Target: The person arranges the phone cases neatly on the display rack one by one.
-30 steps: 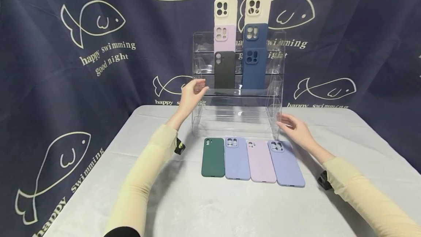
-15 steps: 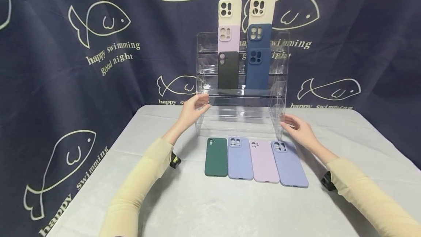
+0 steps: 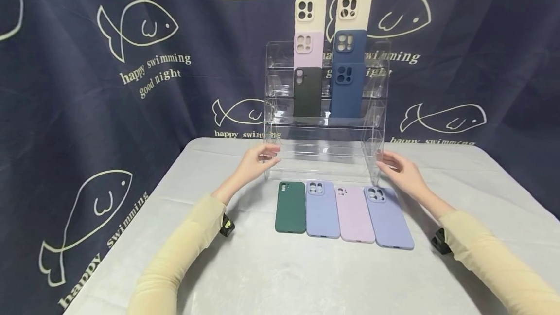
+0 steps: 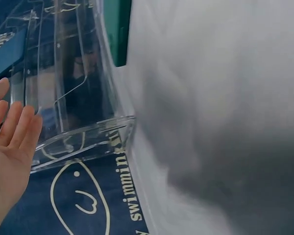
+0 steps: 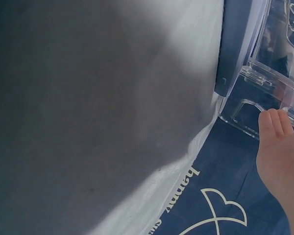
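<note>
A clear tiered display stand stands upright on the table. My left hand is at its lower left edge, fingers extended and thumb apart. In the left wrist view those fingers lie beside the clear side panel. Lower on the opposite side, my right hand has its fingertips right at the stand's edge; the right wrist view shows them straight. The left column of phone cases holds a cream case, a lilac case and a black case. Beside it are another cream case and two navy cases.
In front of the stand, a row of phone cases lies flat: a green case, a periwinkle case, a pink-lilac case and another periwinkle case. A dark fish-print curtain hangs behind the white-covered table.
My left hand has slid down the stand's left side, from its middle tier to near its base. The right hand stays at the right edge. The whole head view has shifted slightly.
</note>
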Available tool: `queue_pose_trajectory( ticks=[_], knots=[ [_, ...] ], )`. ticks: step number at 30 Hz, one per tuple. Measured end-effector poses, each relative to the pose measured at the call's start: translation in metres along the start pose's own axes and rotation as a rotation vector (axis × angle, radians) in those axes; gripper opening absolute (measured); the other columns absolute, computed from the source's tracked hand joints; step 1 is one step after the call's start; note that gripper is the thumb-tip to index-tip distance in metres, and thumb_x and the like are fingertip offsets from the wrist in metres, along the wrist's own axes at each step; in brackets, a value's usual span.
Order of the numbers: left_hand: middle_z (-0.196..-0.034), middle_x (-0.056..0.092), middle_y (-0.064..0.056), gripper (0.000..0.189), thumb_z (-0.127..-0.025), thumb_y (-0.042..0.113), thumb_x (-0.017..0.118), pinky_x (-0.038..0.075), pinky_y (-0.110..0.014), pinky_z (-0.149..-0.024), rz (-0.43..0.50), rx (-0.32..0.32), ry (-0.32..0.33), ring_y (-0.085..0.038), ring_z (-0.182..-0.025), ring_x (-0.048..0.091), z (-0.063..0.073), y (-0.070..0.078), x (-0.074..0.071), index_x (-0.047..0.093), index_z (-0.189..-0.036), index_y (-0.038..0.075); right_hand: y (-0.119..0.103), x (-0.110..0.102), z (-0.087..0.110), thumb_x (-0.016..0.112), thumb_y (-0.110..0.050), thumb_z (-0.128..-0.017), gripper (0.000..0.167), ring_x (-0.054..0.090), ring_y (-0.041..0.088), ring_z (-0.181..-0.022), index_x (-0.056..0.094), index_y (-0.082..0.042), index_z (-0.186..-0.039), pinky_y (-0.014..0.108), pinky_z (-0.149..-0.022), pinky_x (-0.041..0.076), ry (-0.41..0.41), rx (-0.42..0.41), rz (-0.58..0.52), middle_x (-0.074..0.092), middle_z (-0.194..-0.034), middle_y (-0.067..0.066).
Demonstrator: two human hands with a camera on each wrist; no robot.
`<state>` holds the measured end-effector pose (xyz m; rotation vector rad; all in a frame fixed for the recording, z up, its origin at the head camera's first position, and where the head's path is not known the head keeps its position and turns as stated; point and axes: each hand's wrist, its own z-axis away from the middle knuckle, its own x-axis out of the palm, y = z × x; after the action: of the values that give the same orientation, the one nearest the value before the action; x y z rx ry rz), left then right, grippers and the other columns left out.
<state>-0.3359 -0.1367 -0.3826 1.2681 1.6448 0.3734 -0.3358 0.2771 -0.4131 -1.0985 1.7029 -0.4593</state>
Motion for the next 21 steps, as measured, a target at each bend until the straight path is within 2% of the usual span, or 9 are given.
queue_pose_trajectory(
  ticks=[3,8,11,14,17,21],
  knots=[
    [-0.113,0.065,-0.017,0.034,-0.084,0.008,0.068,0.056,-0.029,-0.087,-0.026,0.025,-0.013,-0.028,-0.096,0.065,0.005,-0.005,0.003,0.06,-0.115,-0.002,-0.007,0.0,0.002,0.058,-0.01,-0.092,0.045,0.046,-0.024,-0.088,0.045,0.011,-0.13,-0.004,-0.081,0.039,-0.003,-0.005,-0.005,0.054,-0.122,0.033],
    [-0.107,0.067,-0.015,0.029,-0.084,0.004,0.067,0.057,-0.026,-0.082,-0.132,0.136,-0.03,-0.025,-0.09,0.066,0.015,-0.013,0.007,0.062,-0.112,-0.002,-0.03,-0.002,0.007,0.057,-0.006,-0.092,0.043,0.047,-0.023,-0.087,0.045,0.015,-0.127,-0.003,-0.079,0.041,-0.01,-0.009,-0.024,0.053,-0.12,0.036],
    [-0.104,0.067,-0.014,0.027,-0.083,0.004,0.067,0.058,-0.025,-0.08,-0.172,0.171,-0.038,-0.023,-0.087,0.066,0.018,-0.016,0.007,0.063,-0.11,-0.001,-0.029,-0.003,0.007,0.058,-0.009,-0.092,0.043,0.048,-0.022,-0.088,0.046,0.014,-0.128,-0.003,-0.08,0.041,-0.014,-0.003,-0.021,0.054,-0.12,0.036],
    [-0.104,0.067,-0.014,0.028,-0.084,0.006,0.067,0.057,-0.025,-0.081,-0.179,0.133,-0.078,-0.024,-0.088,0.066,0.019,-0.017,0.007,0.063,-0.11,-0.003,-0.013,-0.002,0.003,0.058,-0.015,-0.093,0.046,0.047,-0.022,-0.089,0.046,0.011,-0.13,-0.004,-0.08,0.04,-0.014,0.012,0.002,0.054,-0.123,0.033],
    [-0.106,0.068,-0.015,0.027,-0.086,0.009,0.066,0.057,-0.027,-0.082,-0.201,0.068,-0.154,-0.024,-0.09,0.066,0.02,-0.018,0.008,0.063,-0.109,-0.004,0.0,-0.001,0.0,0.057,-0.018,-0.094,0.047,0.045,-0.023,-0.089,0.045,0.008,-0.131,-0.004,-0.081,0.039,-0.009,0.019,0.014,0.054,-0.124,0.031],
    [-0.108,0.068,-0.014,0.026,-0.087,0.011,0.065,0.056,-0.029,-0.085,-0.238,0.012,-0.255,-0.024,-0.095,0.065,0.023,-0.018,0.01,0.063,-0.11,-0.002,-0.001,0.0,0.0,0.058,-0.016,-0.093,0.047,0.045,-0.025,-0.088,0.045,0.007,-0.132,-0.004,-0.081,0.039,0.001,0.016,0.006,0.055,-0.124,0.03]
  ],
)
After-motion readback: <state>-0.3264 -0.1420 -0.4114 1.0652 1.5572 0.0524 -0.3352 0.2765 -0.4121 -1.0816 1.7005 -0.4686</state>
